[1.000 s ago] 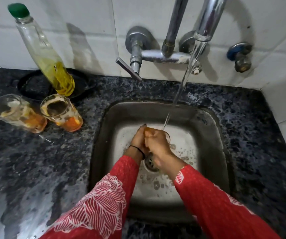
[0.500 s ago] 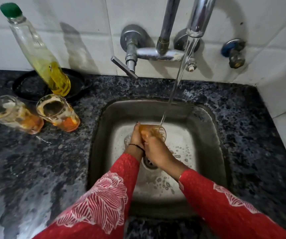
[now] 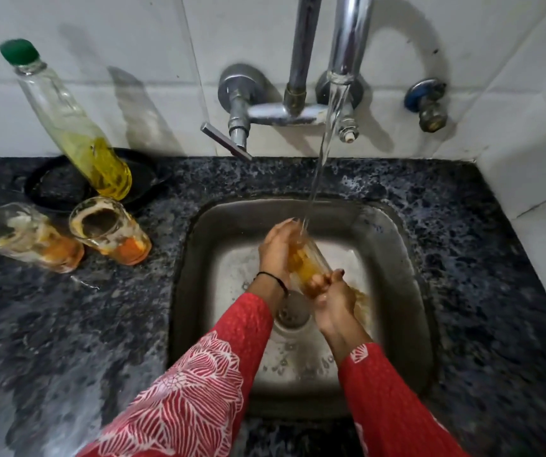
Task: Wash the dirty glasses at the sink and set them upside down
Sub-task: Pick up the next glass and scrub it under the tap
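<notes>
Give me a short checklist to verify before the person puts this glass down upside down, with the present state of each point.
1. Water running on the glass: ok, the stream lands at its upper end.
2. Both hands holding it: ok, left hand near the top, right hand at the lower end.
3. Glass clean: not ok, orange residue inside.
4. Rinse water clear: not ok, orange runoff beside the right hand.
5. Other glasses washed: not ok, two dirty glasses wait on the counter.

No readable text, label, brand or number shows on anything in view
</notes>
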Demonstrator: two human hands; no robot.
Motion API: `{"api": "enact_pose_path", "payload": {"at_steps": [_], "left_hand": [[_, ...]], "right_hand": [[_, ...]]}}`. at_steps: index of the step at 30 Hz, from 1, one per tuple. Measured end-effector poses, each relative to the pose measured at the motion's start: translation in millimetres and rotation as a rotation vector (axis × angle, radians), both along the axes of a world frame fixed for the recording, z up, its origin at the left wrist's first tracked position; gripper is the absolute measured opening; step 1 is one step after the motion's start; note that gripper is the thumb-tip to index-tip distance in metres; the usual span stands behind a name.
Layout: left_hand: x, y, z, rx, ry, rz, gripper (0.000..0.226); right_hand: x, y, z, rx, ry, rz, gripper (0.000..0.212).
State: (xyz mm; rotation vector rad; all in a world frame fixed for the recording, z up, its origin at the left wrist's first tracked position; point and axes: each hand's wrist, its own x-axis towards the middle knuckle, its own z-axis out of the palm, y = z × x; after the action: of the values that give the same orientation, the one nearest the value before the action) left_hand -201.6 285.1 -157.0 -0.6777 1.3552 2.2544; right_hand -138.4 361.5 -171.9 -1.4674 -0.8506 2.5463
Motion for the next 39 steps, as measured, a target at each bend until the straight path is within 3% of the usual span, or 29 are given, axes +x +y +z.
{"api": "enact_pose_path", "payload": {"at_steps": [4,8,12,14,18,20,21,23,25,27,30,33,35,37,39], "left_hand": [[-0.9,18.4,25.5,-0.119,0.122,-0.211,0.002],[-4.1,9.4,42.2,0.001,0.117,-0.272,0.022],[6.0,-27.4,42.6,0.185,0.013,-0.404,0.029],[20.3,-44.0,36.9,0.314,-0.051,-0.458,0.048],[47.8,-64.0,29.0,0.415,-0.113,-0.478,0.042],[52.8,-64.5,25.4,0.246,-0.008,-0.498,0.034],[52.3,-62.7,22.4,0.047,0.096,-0.508,0.036],[50.5,-56.9,17.9,-0.430,0.304,-0.536,0.063],[49.7,-48.3,11.8,-0.723,0.442,-0.496,0.087],[50.2,-42.8,14.3,-0.713,0.500,-0.453,0.090],[50.8,-44.0,38.1,-0.553,0.460,-0.506,0.072],[45.0,-56.0,56.3,0.050,0.240,-0.635,0.051],[44.7,-59.6,56.9,0.324,0.058,-0.690,0.039],[49.2,-54.3,47.8,0.262,-0.020,-0.672,0.028],[55.1,-43.2,36.9,-0.131,0.095,-0.651,0.019]], "right_hand": [[3.4,4.1,-8.3,-0.124,-0.021,-0.070,0.046],[-6.2,12.4,-2.6,-0.032,-0.018,-0.025,0.046],[-26.7,15.9,10.2,0.053,0.037,0.062,0.030],[-37.6,10.6,22.9,0.081,0.090,0.127,0.024],[-49.1,-7.1,45.1,0.386,0.140,0.473,0.029],[-51.1,-10.2,59.6,0.704,0.166,0.669,0.036],[-51.3,-8.8,65.2,0.904,0.210,0.774,0.039],[-53.3,-5.7,73.2,1.321,0.276,1.053,0.043],[-56.2,-5.0,76.0,1.580,0.267,1.273,0.043],[-56.2,-0.9,85.8,1.535,0.215,1.301,0.041],[-47.2,20.2,108.6,1.269,0.328,1.244,0.034],[-29.4,35.0,119.0,1.003,0.530,1.075,0.034],[-27.4,32.7,109.6,0.844,0.523,0.937,0.033],[-33.3,29.5,90.5,0.875,0.408,0.939,0.029],[-36.2,28.5,70.8,1.010,0.255,1.082,0.025]]}}
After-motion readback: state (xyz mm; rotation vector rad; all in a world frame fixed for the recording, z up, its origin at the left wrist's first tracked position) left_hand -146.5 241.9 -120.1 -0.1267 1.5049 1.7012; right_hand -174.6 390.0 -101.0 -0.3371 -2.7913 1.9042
